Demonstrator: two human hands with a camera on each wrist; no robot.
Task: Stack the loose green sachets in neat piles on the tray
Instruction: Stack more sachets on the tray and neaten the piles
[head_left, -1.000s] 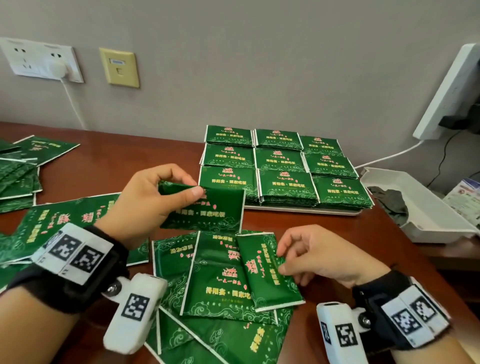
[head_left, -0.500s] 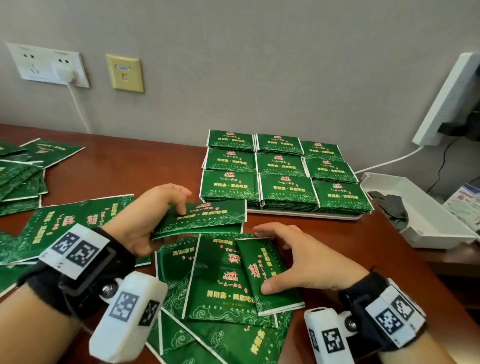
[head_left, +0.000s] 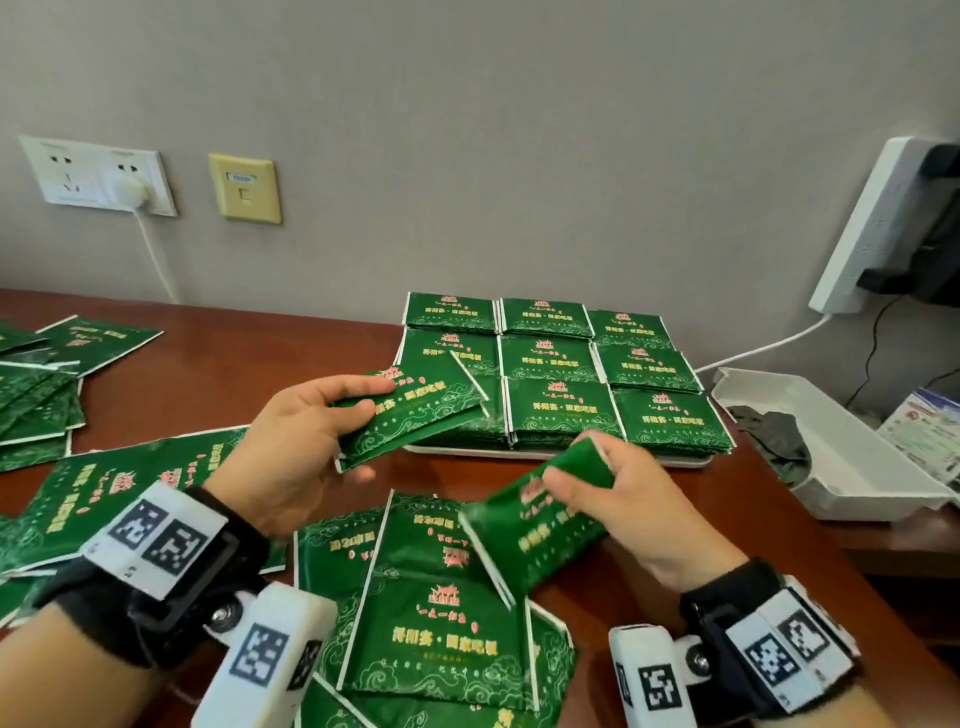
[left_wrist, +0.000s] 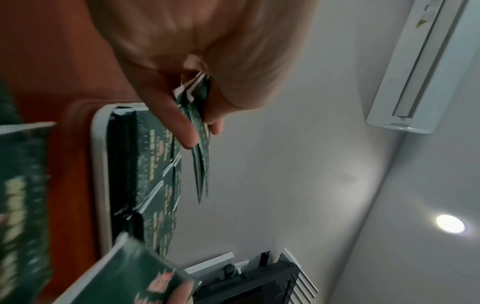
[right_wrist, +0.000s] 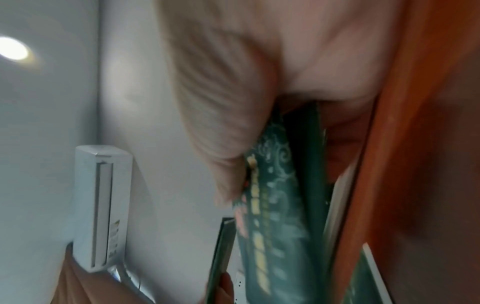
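The left hand (head_left: 291, 447) pinches a small sheaf of green sachets (head_left: 410, 415), thumb on top and fingers beneath, and holds it in the air just in front of the tray (head_left: 561, 456). The left wrist view shows at least two sachets edge-on in that pinch; the exact count is hard to read there. The right hand (head_left: 623, 499) is curled round one more sachet (head_left: 540, 519), thumb across its face, and lifts it tilted above the loose heap (head_left: 441, 613) on the table (head_left: 249, 353). The two held lots are apart, not touching.

On the tray stand nine piles (head_left: 558, 364) in three rows of three, printed faces up, edges close together. The left hand's sheaf overlaps the view of the near-left pile.

Loose sachets lie in three patches: the heap under the hands, a spread beside the left wrist (head_left: 104, 493), and another batch (head_left: 36, 384) at the far left edge of the table. Right of the tray sits a white tub (head_left: 857, 467) with something dark inside. On the wall are two plates, a white socket (head_left: 98, 176) with a plug in it and a yellow plate (head_left: 244, 188).
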